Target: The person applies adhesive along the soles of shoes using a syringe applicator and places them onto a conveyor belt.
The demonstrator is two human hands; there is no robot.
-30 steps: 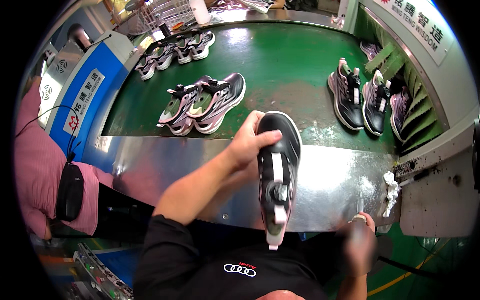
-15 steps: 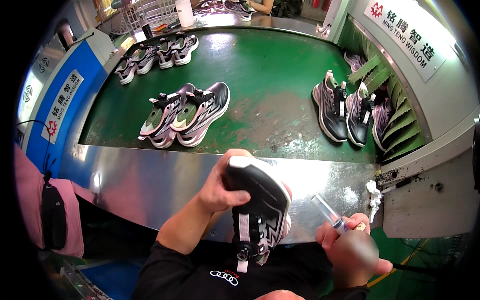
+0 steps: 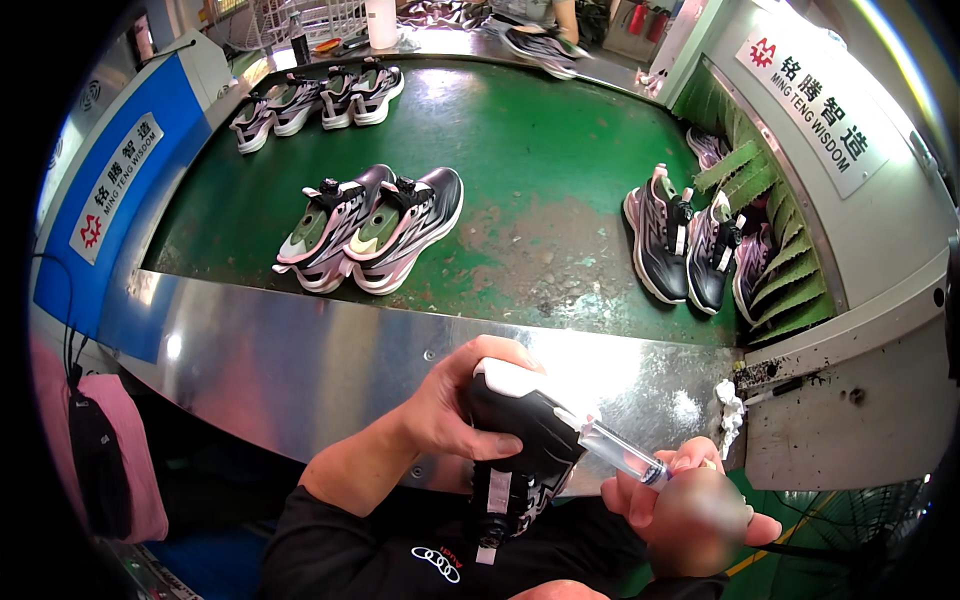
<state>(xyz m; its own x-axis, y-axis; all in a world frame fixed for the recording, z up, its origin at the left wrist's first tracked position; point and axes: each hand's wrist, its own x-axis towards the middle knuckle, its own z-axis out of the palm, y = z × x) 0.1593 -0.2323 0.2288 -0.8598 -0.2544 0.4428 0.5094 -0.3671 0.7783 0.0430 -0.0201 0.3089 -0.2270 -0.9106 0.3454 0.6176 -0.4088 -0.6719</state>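
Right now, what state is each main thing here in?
Black-toed sneaker: held, tilted toe-up
Left hand: closed around the sneaker's toe end
Clear syringe-like tube: slanted, far end at the sneaker's sole edge
Right hand: gripping the tube, partly blurred
Sneaker pair at centre-left: upright, side by side
Green work surface: scuffed, stained
White tissue: crumpled

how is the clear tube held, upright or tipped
Tipped: the right hand holds the clear tube aslant, its far end pointing toward the shoe in the left hand.

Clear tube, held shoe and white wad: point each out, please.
Clear tube (image 3: 622,452): head view, middle of its see-through barrel.
Held shoe (image 3: 540,438): head view, its black upper.
White wad (image 3: 731,414): head view, its crumpled middle.
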